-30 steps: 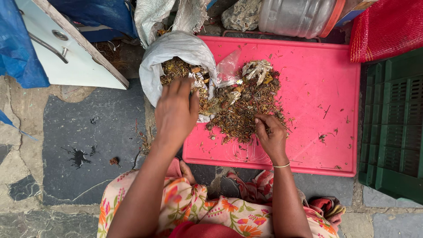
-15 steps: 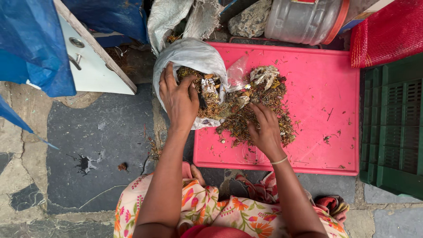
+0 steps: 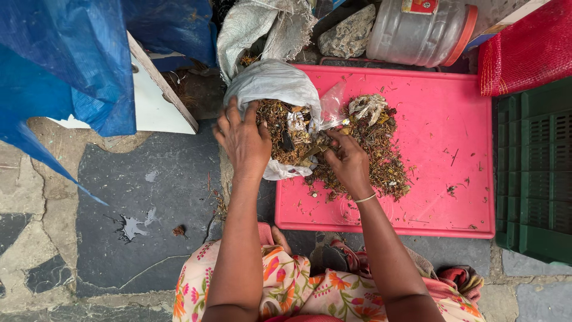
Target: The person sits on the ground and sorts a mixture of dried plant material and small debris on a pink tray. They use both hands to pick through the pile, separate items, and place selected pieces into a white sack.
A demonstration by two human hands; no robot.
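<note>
Our left hand (image 3: 243,140) curls over the near lip of the white sack (image 3: 275,89), fingers closed on the cloth to hold its mouth wide. Our right hand (image 3: 348,162) sits half-closed in the dry debris (image 3: 375,152), fingertips pinched loosely into scraps at the sack's mouth; what exactly it has hold of we cannot tell. The debris lies heaped on the left half of the pink board (image 3: 441,179), touching the sack. We judge the work goes best with the lip kept low against the board's edge and the sweep short, so little spills to the stone floor (image 3: 155,197). Far right lies a grey jar (image 3: 417,33); a green crate (image 3: 533,173) stands just right of the board.
</note>
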